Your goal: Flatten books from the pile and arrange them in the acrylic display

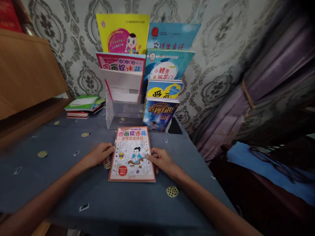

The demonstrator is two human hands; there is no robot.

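A picture book (128, 154) with a seated cartoon figure on its cover and a reddish border is in front of me, face up over the table. My left hand (102, 153) pinches its left edge, with the thumb at the cover's side. On the opposite edge, my right hand (161, 159) is closed, thumb or finger lying over the cover and other fingers curled at the side. Just behind the book stands a clear plastic book rack (115, 113), its front left slot without a book. The undersides of the fingers are partly hidden.
The rack's right column holds several books, the front one a dark blue book (159, 114). Behind on the left stand a yellow book (123, 32) and a pink-bordered book (120, 62). A book pile (82, 105) lies back left, a black phone-like object (175, 126) right. Purple curtain (221, 111) borders the table.
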